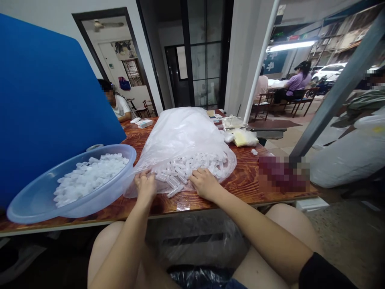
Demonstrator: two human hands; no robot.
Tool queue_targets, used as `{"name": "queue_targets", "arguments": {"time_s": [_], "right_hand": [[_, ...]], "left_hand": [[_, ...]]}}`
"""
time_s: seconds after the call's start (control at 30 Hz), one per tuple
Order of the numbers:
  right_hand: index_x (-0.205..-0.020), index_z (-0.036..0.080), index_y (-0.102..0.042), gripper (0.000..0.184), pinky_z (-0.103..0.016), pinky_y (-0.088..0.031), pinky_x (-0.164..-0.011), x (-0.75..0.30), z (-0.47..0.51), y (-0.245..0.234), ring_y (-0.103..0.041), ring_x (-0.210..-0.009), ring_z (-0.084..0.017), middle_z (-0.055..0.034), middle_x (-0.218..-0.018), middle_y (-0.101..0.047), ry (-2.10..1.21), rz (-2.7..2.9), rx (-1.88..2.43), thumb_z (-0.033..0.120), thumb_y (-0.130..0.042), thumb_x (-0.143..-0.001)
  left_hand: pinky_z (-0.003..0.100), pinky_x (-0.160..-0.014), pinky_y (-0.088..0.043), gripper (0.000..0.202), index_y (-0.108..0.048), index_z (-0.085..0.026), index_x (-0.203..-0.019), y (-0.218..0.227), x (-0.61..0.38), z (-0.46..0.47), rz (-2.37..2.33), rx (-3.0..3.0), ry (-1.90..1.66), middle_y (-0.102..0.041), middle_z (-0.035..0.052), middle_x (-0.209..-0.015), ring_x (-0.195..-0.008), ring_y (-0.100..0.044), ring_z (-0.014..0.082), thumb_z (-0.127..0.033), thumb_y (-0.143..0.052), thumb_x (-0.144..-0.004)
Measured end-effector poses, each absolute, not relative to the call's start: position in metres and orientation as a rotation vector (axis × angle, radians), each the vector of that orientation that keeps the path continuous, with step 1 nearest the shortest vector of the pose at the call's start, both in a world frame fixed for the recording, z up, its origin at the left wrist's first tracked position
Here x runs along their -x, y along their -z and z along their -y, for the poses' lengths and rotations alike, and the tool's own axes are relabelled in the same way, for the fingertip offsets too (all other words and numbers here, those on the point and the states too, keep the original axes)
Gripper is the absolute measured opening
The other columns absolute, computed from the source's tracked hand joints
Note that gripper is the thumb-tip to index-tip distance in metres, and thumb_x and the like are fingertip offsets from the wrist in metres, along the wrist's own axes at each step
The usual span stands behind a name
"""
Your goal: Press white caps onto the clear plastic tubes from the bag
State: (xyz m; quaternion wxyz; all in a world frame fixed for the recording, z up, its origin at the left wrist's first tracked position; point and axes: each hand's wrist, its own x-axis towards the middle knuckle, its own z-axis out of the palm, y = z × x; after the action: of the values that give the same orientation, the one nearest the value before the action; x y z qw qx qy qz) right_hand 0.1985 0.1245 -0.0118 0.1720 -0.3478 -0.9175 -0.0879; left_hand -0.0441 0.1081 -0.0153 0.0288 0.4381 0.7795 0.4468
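Note:
A big clear plastic bag (183, 132) lies on the wooden table (246, 180), its near end full of small clear plastic tubes (192, 166). My left hand (145, 185) rests at the bag's open edge with fingers curled onto the film and tubes. My right hand (205, 182) lies beside it, fingers bent down among the tubes. What exactly each hand grips is hidden by the fingers. A translucent blue bowl (39, 200) holding several white plastic pieces (87, 176) sits tilted at the table's left front edge.
A blue panel (45, 92) stands at the left. Smaller bags and packets (240, 134) lie at the table's far end. A person sits behind the table at the left, others at a far table on the right. A black bag lies between my knees.

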Motion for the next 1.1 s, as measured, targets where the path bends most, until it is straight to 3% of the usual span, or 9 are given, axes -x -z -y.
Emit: {"name": "queue_targets", "arguments": {"time_s": [0.17, 0.23, 0.33, 0.43, 0.6, 0.7, 0.83, 0.93, 1.1], "right_hand": [[-0.092, 0.013, -0.066, 0.016, -0.041, -0.036, -0.084, -0.19, -0.129, 0.014, -0.05, -0.101, -0.027, -0.015, -0.101, -0.063, 0.259, 2.625, 0.971, 0.012, -0.051, -0.087], [-0.092, 0.012, -0.066, 0.016, -0.043, -0.036, -0.084, -0.189, -0.127, 0.016, -0.05, -0.1, -0.029, -0.0161, -0.097, -0.064, 0.248, 2.601, 0.986, 0.012, -0.051, -0.087], [-0.089, 0.012, -0.066, 0.017, -0.044, -0.036, -0.083, -0.19, -0.124, 0.018, -0.051, -0.096, -0.029, -0.016, -0.091, -0.065, 0.207, 2.552, 0.974, 0.009, -0.049, -0.087], [-0.087, 0.013, -0.065, 0.018, -0.043, -0.038, -0.083, -0.193, -0.122, 0.017, -0.053, -0.092, -0.027, -0.0147, -0.089, -0.066, 0.135, 2.491, 0.882, 0.009, -0.048, -0.089], [-0.086, 0.016, -0.061, 0.011, -0.033, -0.047, -0.079, -0.202, -0.113, 0.022, -0.058, -0.085, -0.02, -0.0089, -0.085, -0.066, -0.085, 2.295, 0.698, 0.022, -0.055, -0.092], [-0.081, 0.018, -0.055, 0.018, -0.029, -0.051, -0.071, -0.207, -0.101, 0.029, -0.062, -0.08, -0.018, -0.0069, -0.08, -0.065, -0.191, 2.114, 0.721, 0.032, -0.057, -0.091], [-0.081, 0.018, -0.056, 0.02, -0.026, -0.054, -0.066, -0.206, -0.082, 0.028, -0.067, -0.08, -0.017, -0.0071, -0.088, -0.068, -0.64, 1.781, 0.716, 0.034, -0.066, -0.084], [-0.093, 0.018, -0.065, 0.019, -0.027, -0.055, -0.071, -0.204, -0.07, 0.017, -0.068, -0.084, -0.017, -0.0066, -0.093, -0.07, -0.867, 1.671, 0.66, 0.029, -0.072, -0.079], [-0.094, 0.019, -0.068, 0.014, -0.033, -0.055, -0.085, -0.205, -0.063, 0.005, -0.067, -0.093, -0.019, -0.0071, -0.092, -0.071, -0.653, 1.68, 0.522, 0.018, -0.07, -0.08]], "left_hand": [[0.042, -0.118, -0.022, 0.045, -0.066, -0.012, -0.113, 0.017, 0.064, -0.084, -2.461, -1.657, -1.121, -0.051, 0.0163, -0.137, -0.135, -0.038, 0.0301, -0.009, -0.049, -0.071], [0.04, -0.118, -0.023, 0.05, -0.064, -0.012, -0.118, 0.021, 0.067, -0.08, -2.48, -1.702, -1.037, -0.052, 0.0161, -0.137, -0.135, -0.039, 0.0302, -0.007, -0.05, -0.07], [0.041, -0.116, -0.028, 0.05, -0.065, -0.018, -0.119, 0.025, 0.068, -0.082, -2.491, -1.714, -0.958, -0.06, 0.0125, -0.13, -0.133, -0.043, 0.0297, -0.009, -0.053, -0.072], [0.043, -0.113, -0.031, 0.035, -0.071, -0.022, -0.107, 0.025, 0.067, -0.084, -2.499, -1.676, -0.952, -0.063, 0.0119, -0.124, -0.132, -0.044, 0.0312, -0.015, -0.056, -0.075], [0.051, -0.113, -0.026, 0.016, -0.071, -0.018, -0.086, 0.019, 0.067, -0.078, -2.479, -1.548, -1.111, -0.058, 0.0182, -0.131, -0.131, -0.042, 0.0383, -0.023, -0.061, -0.075], [0.053, -0.112, -0.026, 0.017, -0.069, -0.016, -0.084, 0.011, 0.062, -0.071, -2.375, -1.471, -1.26, -0.062, 0.0203, -0.12, -0.126, -0.046, 0.0395, -0.028, -0.063, -0.073], [0.043, -0.087, -0.051, 0.042, -0.062, -0.017, -0.1, 0.001, 0.037, -0.058, -2.042, -1.42, -1.407, -0.067, 0.0128, -0.1, -0.094, -0.064, 0.0278, -0.052, -0.057, -0.076], [0.031, -0.063, -0.054, 0.05, -0.055, -0.02, -0.103, -0.003, 0.007, -0.044, -1.7, -1.336, -1.421, -0.068, 0.0051, -0.085, -0.064, -0.063, 0.016, -0.062, -0.054, -0.076], [0.019, -0.05, -0.047, 0.052, -0.054, -0.02, -0.088, -0.009, -0.027, -0.03, -1.007, -0.923, -1.416, -0.068, 0.0003, -0.07, -0.056, -0.062, 0.0114, -0.043, -0.086, -0.054]]}}
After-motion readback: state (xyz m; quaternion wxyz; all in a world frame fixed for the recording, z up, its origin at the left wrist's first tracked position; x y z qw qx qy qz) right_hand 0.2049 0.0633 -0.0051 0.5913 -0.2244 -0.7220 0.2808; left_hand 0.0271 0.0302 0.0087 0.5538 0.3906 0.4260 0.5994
